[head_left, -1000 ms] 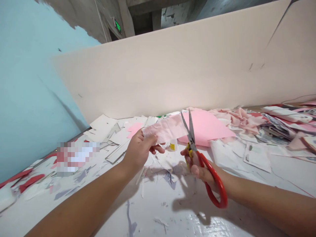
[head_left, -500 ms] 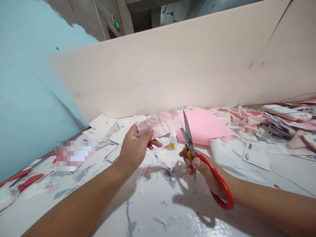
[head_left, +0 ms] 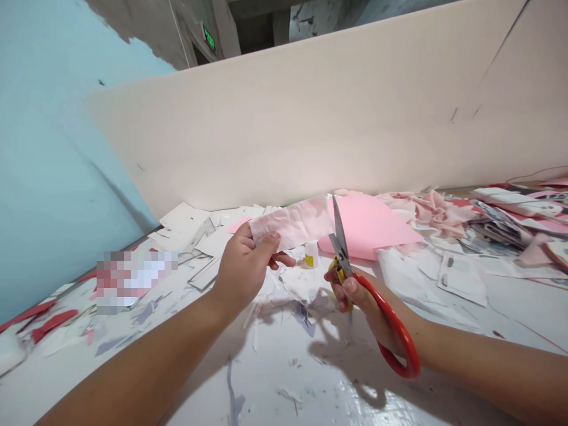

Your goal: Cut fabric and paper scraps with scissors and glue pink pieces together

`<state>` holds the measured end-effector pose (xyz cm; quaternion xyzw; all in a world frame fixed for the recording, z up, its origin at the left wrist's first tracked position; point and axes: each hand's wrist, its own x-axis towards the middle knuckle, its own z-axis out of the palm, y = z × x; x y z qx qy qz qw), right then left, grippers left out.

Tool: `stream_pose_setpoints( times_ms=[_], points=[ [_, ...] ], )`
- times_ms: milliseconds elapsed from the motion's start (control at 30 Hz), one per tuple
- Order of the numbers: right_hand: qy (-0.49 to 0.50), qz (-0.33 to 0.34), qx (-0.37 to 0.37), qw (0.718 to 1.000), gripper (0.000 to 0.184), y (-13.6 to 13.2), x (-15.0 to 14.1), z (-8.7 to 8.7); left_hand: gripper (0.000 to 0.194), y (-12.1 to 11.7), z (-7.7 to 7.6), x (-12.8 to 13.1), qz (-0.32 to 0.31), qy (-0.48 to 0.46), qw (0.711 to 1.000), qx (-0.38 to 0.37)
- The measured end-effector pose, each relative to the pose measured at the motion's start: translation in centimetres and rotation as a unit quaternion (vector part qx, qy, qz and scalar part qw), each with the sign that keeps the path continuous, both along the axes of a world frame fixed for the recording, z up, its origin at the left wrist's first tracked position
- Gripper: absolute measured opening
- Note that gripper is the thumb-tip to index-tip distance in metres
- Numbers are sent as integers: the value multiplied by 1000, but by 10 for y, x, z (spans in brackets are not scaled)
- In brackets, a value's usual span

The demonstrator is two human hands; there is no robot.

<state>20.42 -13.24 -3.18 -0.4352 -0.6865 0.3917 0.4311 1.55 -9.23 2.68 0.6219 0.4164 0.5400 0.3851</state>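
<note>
My left hand [head_left: 248, 263] pinches the left end of a pale pink, wrinkled strip [head_left: 295, 223], which looks like thin paper or cloth. The strip is held up above the table and slopes slightly upward to the right. In my right hand [head_left: 355, 296] is a pair of scissors [head_left: 341, 251] with a red and yellow handle. The blades point up and stand a little apart, right at the strip's free right end. A small white bottle [head_left: 309, 255] with a yellow label stands behind the strip, its top hidden by it.
A large pink sheet [head_left: 364, 228] lies behind the scissors. Crumpled pink fabric [head_left: 430, 213] and piled papers [head_left: 506, 225] are at the right. White card pieces [head_left: 186, 225] and red scraps [head_left: 55, 325] lie at the left. A pale panel [head_left: 288, 130] rises along the table's back.
My left hand has moved the pink strip slightly right, so its free end now meets the scissor blades. The strip now covers the bottle's top. The scissors have barely moved.
</note>
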Motion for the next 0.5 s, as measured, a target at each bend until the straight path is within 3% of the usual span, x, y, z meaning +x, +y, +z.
stream_pose_setpoints(
  times_ms=[500],
  points=[
    [6, -10, -18, 1000, 42, 4, 1, -9, 14, 2, -2, -1, -6, 11, 1000, 7]
  ],
)
